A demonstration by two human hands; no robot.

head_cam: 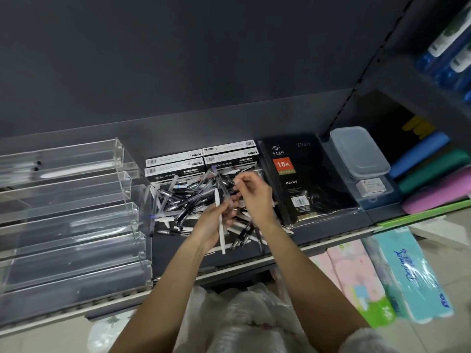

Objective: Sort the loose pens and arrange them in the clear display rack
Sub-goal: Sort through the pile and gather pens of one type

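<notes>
A heap of loose pens (183, 200), black, clear and white, lies on the dark shelf in the middle of the view. My left hand (216, 221) grips a bundle of pens (219, 200) that stand roughly upright above the heap. My right hand (254, 194) is just to the right, fingertips pinched on the top of one pen in that bundle. The clear display rack (76, 215) with several stepped tiers stands at the left. Its top tier holds a few pens (51, 169); the lower tiers look bare.
White pen boxes (201, 159) stand behind the heap. A black 18K diary (303, 179) lies to the right, then a lidded plastic container (359, 154) and coloured pencil cases (430, 174). Tissue packs (402, 273) and a plastic bag (229, 322) sit below the shelf edge.
</notes>
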